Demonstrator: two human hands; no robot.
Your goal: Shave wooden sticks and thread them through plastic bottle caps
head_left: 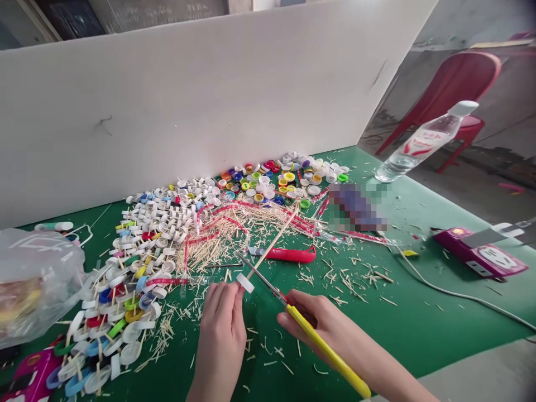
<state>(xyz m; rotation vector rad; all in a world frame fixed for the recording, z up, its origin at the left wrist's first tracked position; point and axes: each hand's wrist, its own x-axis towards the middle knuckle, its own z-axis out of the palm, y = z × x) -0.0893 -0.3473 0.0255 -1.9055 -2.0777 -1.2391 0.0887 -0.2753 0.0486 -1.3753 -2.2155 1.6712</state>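
Note:
Pinched between the thumb and fingers of my left hand (221, 329) is a white bottle cap (245, 282). A long thin wooden stick (274, 240) runs up and to the right from the cap. My right hand (316, 324) is wrapped round the long yellow handle of a pair of shears (322, 343) with a little red near the pivot. Their slim metal blades point up and left, close to the stick just above the cap; whether they touch it I cannot tell. Behind the blades a red utility knife (291, 255) lies on the green table (268, 352).
White and coloured caps on sticks (154, 234) heap at the left, with loose caps (268, 184) behind. Cut sticks and red-striped wrappers (293, 220) litter the middle. A plastic bag (37, 285) lies left; a water bottle (422, 145), pixelated object (355, 206) and purple power strip (481, 254) stand right.

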